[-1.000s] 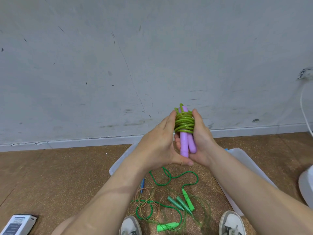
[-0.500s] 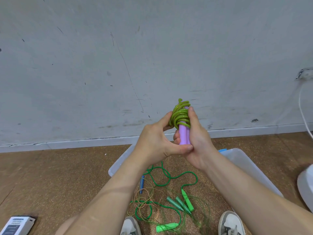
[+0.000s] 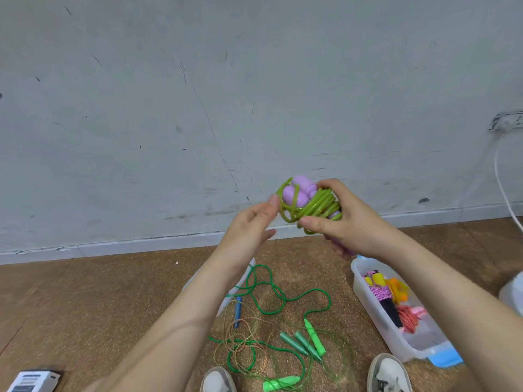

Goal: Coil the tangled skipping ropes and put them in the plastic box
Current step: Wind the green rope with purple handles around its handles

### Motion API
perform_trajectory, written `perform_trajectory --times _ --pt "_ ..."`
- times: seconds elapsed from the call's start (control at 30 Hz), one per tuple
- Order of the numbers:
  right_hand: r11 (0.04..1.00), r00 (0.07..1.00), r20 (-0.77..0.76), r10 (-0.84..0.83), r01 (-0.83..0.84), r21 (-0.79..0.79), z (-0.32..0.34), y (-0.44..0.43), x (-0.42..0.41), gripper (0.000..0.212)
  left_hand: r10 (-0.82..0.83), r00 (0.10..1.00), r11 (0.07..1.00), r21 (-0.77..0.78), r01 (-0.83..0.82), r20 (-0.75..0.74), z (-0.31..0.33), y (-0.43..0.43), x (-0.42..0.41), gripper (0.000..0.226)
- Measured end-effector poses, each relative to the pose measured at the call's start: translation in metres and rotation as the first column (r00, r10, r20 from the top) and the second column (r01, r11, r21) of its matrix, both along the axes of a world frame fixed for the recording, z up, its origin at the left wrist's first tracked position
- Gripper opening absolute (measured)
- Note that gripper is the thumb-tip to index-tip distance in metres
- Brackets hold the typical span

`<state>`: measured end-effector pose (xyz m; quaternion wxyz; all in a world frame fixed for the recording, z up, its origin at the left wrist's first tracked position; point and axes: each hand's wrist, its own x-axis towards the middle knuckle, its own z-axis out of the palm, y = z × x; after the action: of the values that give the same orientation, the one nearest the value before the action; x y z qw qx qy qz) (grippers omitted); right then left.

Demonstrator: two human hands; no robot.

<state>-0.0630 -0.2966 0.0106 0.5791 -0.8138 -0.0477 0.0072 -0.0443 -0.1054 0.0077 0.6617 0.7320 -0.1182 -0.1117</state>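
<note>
Your right hand (image 3: 348, 224) curls its fingers round the coiled green skipping rope (image 3: 317, 207) with 2 purple handles (image 3: 300, 190), while your left hand (image 3: 252, 227) holds its fingers straight beside it.

Single view: wide-angle camera on the person's head, facing forward and down. The wall (image 3: 254, 80) fills the upper half, the floor (image 3: 85, 301) the lower; the wearer's shoes (image 3: 389, 373) touch the bottom edge. The left hand (image 3: 249, 227) and right hand (image 3: 349, 222), with the rope (image 3: 314, 206), lie mid-frame at arm's length, forearms (image 3: 175, 321) crossing the lower frame.
</note>
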Motion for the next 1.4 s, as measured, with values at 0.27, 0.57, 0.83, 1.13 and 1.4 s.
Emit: perform_trajectory --times 0.27,0.57,0.83,1.13,1.4 --pt "0.964 0.984 -0.086 0.155 -0.169 -0.207 0.012 -0.026 -0.015 0.06 0.016 0.998 0.995 -0.101 -0.022 -0.053 0.003 -0.04 -0.005 0.027" --pt "0.941 0.95 -0.298 0.096 -0.184 -0.284 0.033 -0.078 -0.024 0.056 0.044 0.948 0.982 -0.159 -0.098 -0.316 -0.03 -0.116 -0.002 0.021" --pt "0.946 0.957 -0.266 -0.117 0.026 -0.324 -0.051 -0.142 -0.035 0.063 -0.126 0.884 0.976 -0.214 0.03 -0.45 -0.088 -0.192 0.003 0.036" --pt "0.973 0.862 -0.452 -0.229 0.22 -0.072 -0.193 -0.204 -0.043 0.049 -0.078 0.86 0.995 0.011 0.097 -0.503 -0.2 -0.259 0.029 0.041" --pt "0.955 0.812 -0.513 -0.279 0.288 -0.063 -0.303 -0.244 -0.032 0.044 -0.082 0.886 0.937 0.268 0.225 -0.456 -0.299 -0.322 0.057 0.047"
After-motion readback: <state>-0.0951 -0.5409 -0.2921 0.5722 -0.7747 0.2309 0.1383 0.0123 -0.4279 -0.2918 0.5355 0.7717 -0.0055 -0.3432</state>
